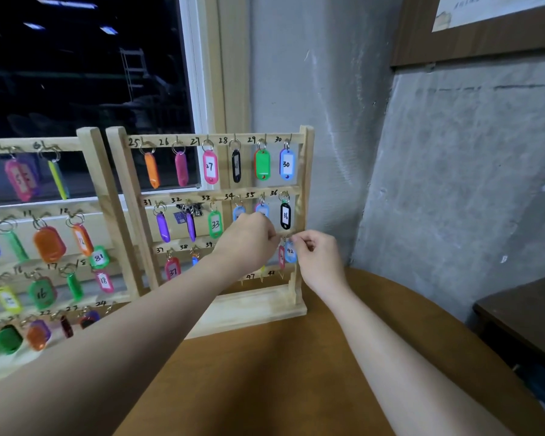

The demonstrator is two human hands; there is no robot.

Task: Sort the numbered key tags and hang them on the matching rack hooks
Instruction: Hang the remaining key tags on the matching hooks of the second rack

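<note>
Both our hands at third rail of right-hand pale wooden hook rack (302,171), far right end. Right hand (317,256) fingers pinch ring above blue oval plastic tag marked 42 (290,252); tag hangs just below rail, red tag (281,256) touching beside it. Left hand (249,239) fingers curled, pinching at same hook; exactly what they hold, we cannot tell. Risk, we judge: ring misses small hook, tag drops to brown worktop (296,372); or jostled red tag slips off.
</note>
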